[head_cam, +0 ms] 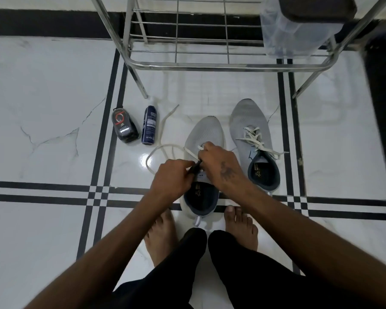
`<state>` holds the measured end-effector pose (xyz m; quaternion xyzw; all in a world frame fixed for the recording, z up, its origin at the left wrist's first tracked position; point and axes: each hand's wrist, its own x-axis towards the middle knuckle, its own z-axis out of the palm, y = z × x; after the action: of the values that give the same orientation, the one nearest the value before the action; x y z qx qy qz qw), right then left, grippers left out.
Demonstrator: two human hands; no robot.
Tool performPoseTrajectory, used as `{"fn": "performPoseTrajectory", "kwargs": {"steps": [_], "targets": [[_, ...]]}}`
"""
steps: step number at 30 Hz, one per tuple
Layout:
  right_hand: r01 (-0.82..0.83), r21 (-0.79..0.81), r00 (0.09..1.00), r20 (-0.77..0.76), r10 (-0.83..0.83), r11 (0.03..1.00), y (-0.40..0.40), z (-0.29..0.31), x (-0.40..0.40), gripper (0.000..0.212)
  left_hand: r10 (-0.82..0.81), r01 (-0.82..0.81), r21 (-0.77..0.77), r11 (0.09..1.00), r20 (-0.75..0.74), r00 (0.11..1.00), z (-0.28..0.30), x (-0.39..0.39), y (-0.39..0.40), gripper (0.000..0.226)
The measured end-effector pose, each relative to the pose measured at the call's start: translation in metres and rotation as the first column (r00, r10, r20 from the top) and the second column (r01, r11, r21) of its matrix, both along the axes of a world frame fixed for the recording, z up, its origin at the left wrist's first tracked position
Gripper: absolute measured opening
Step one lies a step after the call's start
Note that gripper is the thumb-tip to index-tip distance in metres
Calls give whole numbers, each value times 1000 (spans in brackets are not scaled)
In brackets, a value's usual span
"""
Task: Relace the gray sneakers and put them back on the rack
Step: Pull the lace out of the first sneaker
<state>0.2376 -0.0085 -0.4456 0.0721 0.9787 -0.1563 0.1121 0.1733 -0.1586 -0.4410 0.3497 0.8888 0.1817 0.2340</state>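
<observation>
We are mid-relacing the near sneaker (204, 134) on the floor: left hand (173, 177) pinches the tongue, right hand (218, 162) pinches the lace (163, 150). Next, thread the following eyelet; the laced sneaker (251, 128) waits at 2 o'clock, below the rack (210, 64).

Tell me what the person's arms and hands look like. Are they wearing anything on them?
Both arms are bare all the way up, with no sleeves showing. The left hand has no glove, ring or watch that I can see. The right hand is bare too, but it has a dark tattoo on its back.
</observation>
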Motion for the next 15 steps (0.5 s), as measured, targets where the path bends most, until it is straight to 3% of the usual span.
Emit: {"fn": "performPoseTrajectory", "kwargs": {"steps": [3, 5, 6, 7, 8, 9, 11, 13, 15], "targets": [[-31, 73, 999, 19, 29, 997, 9, 2, -10, 10, 48, -49, 18, 999, 18, 999, -2, -1, -9, 25], [214, 9, 976, 34, -214, 977, 20, 0, -14, 9, 83, -83, 5, 997, 6, 997, -2, -5, -17, 27], [412, -80, 911, 47, -409, 908, 27, -3, -14, 13, 107, -107, 5, 994, 5, 994, -3, -7, -20, 26], [594, -201, 804, 95, -588, 779, 34, -6, -11, 16, 132, -132, 14, 991, 21, 991, -4, -9, -22, 24], [700, -316, 700, 127, -703, 640, 37, -9, -6, 15, 153, -155, 20, 988, 52, 987, -5, -10, -22, 23], [733, -367, 647, 119, -753, 573, 37, -9, -2, 12, 156, -158, 19, 987, 76, 985, -6, -10, -20, 20], [615, -325, 757, -12, -653, 719, 32, -3, 3, 20, 133, -134, 10, 991, 84, 988, -7, -6, -16, 16], [294, -225, 945, -75, -317, 929, 17, 5, -1, 31, 101, -103, 23, 994, 67, 993, -7, -4, -14, 14], [-2, -97, 998, -66, -4, 995, 6, 3, -9, 30, 80, -82, 48, 995, 45, 996, -6, -4, -14, 16]]}}
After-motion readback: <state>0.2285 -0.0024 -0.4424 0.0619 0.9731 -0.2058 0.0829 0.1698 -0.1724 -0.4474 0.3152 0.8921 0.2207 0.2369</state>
